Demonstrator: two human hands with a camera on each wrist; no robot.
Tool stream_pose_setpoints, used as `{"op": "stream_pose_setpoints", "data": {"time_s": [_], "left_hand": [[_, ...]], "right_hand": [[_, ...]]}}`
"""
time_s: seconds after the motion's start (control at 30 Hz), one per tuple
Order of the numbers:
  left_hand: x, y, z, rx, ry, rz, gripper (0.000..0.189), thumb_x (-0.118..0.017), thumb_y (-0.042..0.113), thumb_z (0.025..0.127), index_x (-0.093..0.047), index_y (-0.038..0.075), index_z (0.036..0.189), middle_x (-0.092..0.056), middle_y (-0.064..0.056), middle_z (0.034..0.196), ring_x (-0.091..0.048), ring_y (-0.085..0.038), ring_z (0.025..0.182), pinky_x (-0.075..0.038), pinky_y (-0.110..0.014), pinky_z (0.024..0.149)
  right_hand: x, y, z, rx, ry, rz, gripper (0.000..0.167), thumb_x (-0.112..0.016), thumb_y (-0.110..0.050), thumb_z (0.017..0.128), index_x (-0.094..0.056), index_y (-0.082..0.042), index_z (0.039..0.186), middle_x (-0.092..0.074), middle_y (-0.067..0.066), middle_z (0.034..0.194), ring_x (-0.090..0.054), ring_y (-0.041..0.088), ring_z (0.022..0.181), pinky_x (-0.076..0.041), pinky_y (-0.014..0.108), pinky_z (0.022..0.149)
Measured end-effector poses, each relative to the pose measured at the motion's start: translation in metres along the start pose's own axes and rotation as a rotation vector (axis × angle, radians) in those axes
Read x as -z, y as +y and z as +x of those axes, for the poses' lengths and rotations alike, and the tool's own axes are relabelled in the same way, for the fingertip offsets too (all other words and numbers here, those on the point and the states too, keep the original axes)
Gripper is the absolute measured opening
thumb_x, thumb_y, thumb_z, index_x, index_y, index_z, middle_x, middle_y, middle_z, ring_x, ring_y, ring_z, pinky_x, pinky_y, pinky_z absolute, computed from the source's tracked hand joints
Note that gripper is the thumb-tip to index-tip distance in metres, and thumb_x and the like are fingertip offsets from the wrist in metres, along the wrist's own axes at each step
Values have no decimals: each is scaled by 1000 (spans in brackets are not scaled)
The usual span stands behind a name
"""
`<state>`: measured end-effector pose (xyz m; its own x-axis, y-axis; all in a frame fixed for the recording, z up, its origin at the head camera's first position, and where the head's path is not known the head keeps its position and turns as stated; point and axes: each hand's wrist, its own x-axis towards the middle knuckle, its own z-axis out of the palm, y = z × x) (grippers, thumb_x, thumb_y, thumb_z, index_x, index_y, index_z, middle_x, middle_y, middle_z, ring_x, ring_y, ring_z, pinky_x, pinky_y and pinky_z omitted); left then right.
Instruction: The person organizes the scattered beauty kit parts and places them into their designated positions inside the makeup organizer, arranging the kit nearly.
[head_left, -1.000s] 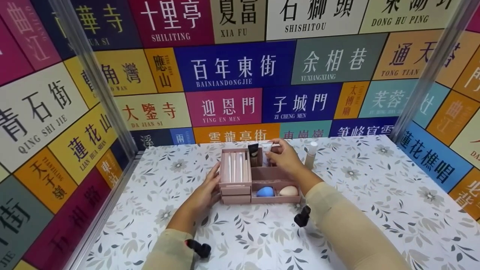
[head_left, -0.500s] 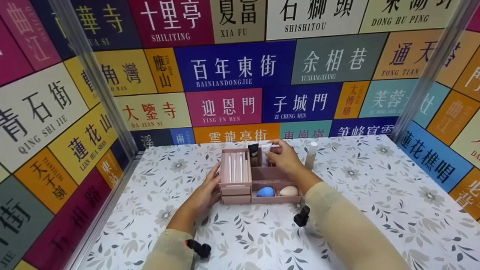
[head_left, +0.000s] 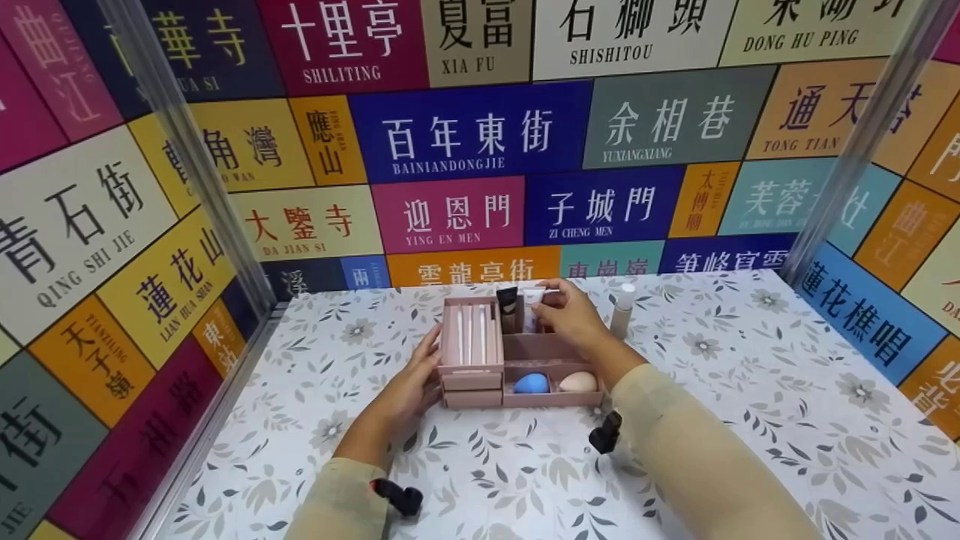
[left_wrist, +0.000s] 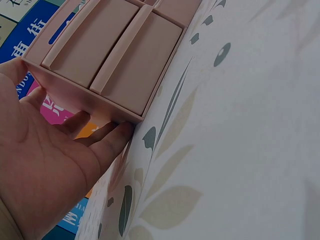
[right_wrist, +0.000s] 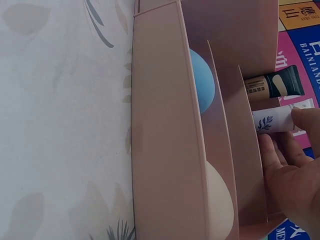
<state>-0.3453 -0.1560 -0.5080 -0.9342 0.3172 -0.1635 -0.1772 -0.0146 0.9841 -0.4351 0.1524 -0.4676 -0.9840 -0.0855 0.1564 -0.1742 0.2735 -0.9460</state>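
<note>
A pink makeup organizer [head_left: 472, 381] stands on the table, with slim white-handled brushes [head_left: 471, 334] in its upper left section. My left hand [head_left: 405, 381] rests against the organizer's left side; in the left wrist view its fingertips touch the side wall below two drawers [left_wrist: 142, 62]. Between thumb and fingers, my right hand [head_left: 574, 315] pinches a white squeeze tube [right_wrist: 274, 119] with a blue leaf print. The tube is upright in the back compartment, its lower end hidden. Beside it stands a dark-capped foundation tube [head_left: 508, 309]. A blue makeup sponge [head_left: 531, 383] and a beige makeup sponge [head_left: 577, 382] lie in the front compartments.
A small white-capped bottle [head_left: 621, 311] stands on the table just right of the organizer, behind my right forearm. The leaf-patterned tablecloth [head_left: 510, 472] covers the table. Walls with coloured sign panels [head_left: 472, 131] rise behind and at both sides.
The white tube has sunk very slightly into the back compartment with my right hand on it. My left hand stays at the organizer's side.
</note>
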Motion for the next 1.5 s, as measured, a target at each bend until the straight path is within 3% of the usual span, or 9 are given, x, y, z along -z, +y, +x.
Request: {"op": "stream_pose_setpoints", "data": {"time_s": [0.2, 0.47, 0.73, 0.9, 1.07, 1.13, 1.33, 1.5], "left_hand": [[0, 0, -1, -16, -11, 2, 55, -43, 52, 113, -22, 63, 162, -10, 4, 182, -31, -34, 164, -26, -56, 134], [0, 0, -2, -19, -14, 22, 55, -42, 52, 113, -20, 63, 162, -11, 3, 182, -33, -33, 163, -27, -56, 134], [-3, 2, -2, -7, -10, -12, 55, -43, 51, 113, -23, 63, 162, -11, 5, 182, -33, -32, 163, -29, -54, 133], [-3, 2, -1, 12, 8, -27, 54, -46, 53, 112, -25, 66, 160, -12, 7, 182, -32, -31, 164, -27, -54, 134], [-2, 2, -2, 22, 18, -45, 52, -46, 52, 112, -28, 67, 158, -13, 9, 181, -31, -31, 164, -27, -53, 134], [-2, 2, -2, 19, 17, -46, 52, -46, 52, 112, -27, 67, 158, -12, 8, 182, -31, -32, 164, -26, -54, 134], [-2, 1, -1, -4, 8, -47, 55, -44, 48, 113, -24, 61, 163, -12, 4, 182, -37, -32, 161, -29, -54, 134], [-2, 1, 0, -21, -8, -24, 56, -42, 46, 114, -21, 58, 165, -10, 2, 182, -37, -33, 161, -30, -55, 133]], "right_hand": [[3, -2, -2, 22, 11, 10, 39, -74, -9, 100, -64, -5, 137, -72, 16, 120, -69, 14, 98, -61, 23, 81], [10, -6, -7, 11, 15, 67, 40, -73, -9, 100, -62, -3, 138, -71, 20, 126, -70, 13, 99, -64, 29, 85], [32, -6, -16, 29, 41, 72, 42, -74, -12, 101, -60, -1, 139, -70, 24, 131, -70, 8, 102, -62, 20, 90], [53, -2, -24, 19, 65, 52, 44, -74, -17, 102, -59, -2, 141, -69, 20, 131, -71, 7, 104, -62, 23, 92], [76, 6, -30, -39, 81, 71, 45, -74, -24, 103, -59, -9, 142, -68, 10, 131, -74, 13, 102, -59, 20, 73], [84, 9, -32, -50, 91, 83, 44, -74, -23, 103, -59, -9, 142, -67, 8, 128, -74, 12, 99, -59, 19, 71], [99, 14, -37, -18, 117, 106, 41, -73, -18, 103, -59, -6, 140, -67, 2, 120, -71, 2, 100, -65, 27, 92], [109, 20, -41, -39, 136, 89, 40, -73, -22, 104, -58, -10, 139, -66, -1, 120, -70, 3, 105, -64, 25, 92]]}}
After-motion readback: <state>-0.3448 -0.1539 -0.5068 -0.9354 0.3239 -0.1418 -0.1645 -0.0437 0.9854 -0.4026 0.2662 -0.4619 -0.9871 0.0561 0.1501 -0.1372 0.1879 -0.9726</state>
